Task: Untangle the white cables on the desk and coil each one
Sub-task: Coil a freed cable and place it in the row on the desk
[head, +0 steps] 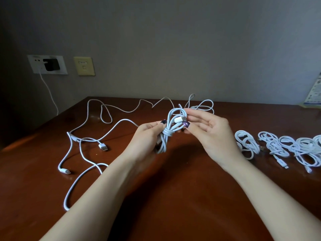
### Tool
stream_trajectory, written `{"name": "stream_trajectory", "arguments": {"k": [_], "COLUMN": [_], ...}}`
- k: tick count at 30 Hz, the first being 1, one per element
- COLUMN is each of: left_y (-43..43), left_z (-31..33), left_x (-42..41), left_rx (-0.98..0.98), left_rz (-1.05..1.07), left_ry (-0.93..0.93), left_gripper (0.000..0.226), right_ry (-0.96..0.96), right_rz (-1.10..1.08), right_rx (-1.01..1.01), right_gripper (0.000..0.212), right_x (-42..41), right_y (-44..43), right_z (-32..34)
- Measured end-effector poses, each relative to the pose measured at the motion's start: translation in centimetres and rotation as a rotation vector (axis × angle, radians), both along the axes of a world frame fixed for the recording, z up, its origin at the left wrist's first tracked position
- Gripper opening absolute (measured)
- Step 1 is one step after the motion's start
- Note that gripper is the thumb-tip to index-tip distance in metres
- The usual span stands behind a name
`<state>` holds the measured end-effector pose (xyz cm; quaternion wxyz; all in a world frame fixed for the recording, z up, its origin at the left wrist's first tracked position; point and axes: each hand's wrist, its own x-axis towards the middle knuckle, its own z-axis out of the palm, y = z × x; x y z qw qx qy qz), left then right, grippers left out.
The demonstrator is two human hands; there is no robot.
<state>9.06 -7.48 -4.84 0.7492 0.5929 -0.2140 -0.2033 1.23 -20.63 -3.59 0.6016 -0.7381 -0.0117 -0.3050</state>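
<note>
Above the middle of the brown surface [173, 197], the left hand [147, 136] is closed around a coiled white cable [165, 136], thumb pressed against the wrapped waist of the bundle. The right hand [208, 129] pinches the cable's white plug end [178, 120] between thumb and forefinger, its other fingers fanned loosely. This looks like the finishing step for this coil: the tail is wound round the loops and the plug seems ready to be tucked. Next, the end probably needs threading through or under a loop and pulling snug, without letting the left hand's hold slacken. Four or so finished coils [284, 148] lie in a row on the right. To the left, loose cables [86, 141] sprawl and cross each other, not yet coiled; a USB plug [103, 146] lies among them.
</note>
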Motion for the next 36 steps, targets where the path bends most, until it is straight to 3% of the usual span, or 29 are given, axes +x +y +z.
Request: {"name": "stream_trajectory", "arguments": {"k": [9, 12, 17, 22, 25, 28, 32, 36], "left_y": [0.2, 0.4, 0.9, 0.3, 0.0, 0.0, -0.2, -0.4], "left_z": [-0.1, -0.1, -0.1, -0.5, -0.1, 0.1, -0.8, -1.2], "left_x": [0.5, 0.5, 0.5, 0.1, -0.6, -1.0, -1.3, -1.6], "left_rx": [0.018, 0.014, 0.04, 0.091, 0.08, 0.08, 0.303, 0.278], "left_rz": [-0.136, -0.186, -0.262, -0.152, -0.102, -0.046, 0.072, 0.141], "left_ry": [-0.011, 0.017, 0.035, -0.038, -0.088, -0.209, -0.706, -0.779], "left_gripper": [0.049, 0.038, 0.028, 0.031, 0.028, 0.024, 0.036, 0.042], "right_ry": [-0.065, -0.058, -0.04, -0.099, -0.101, -0.1, -0.088, -0.053], "right_rz": [0.066, 0.09, 0.035, -0.11, -0.175, -0.203, -0.211, -0.278], "right_rx": [-0.012, -0.019, -0.187, -0.251, -0.183, -0.097, -0.053, -0.187], "right_gripper": [0.031, 0.033, 0.043, 0.034, 0.029, 0.028, 0.033, 0.03], "right_x": [-0.3, -0.5, -0.4, -0.4, -0.2, 0.1, 0.3, 0.4], "right_y": [-0.1, -0.1, -0.2, 0.4, -0.1, -0.6, -0.8, -0.8], "right_z": [0.2, 0.2, -0.1, -0.6, -0.7, -0.7, -0.8, -1.1]}}
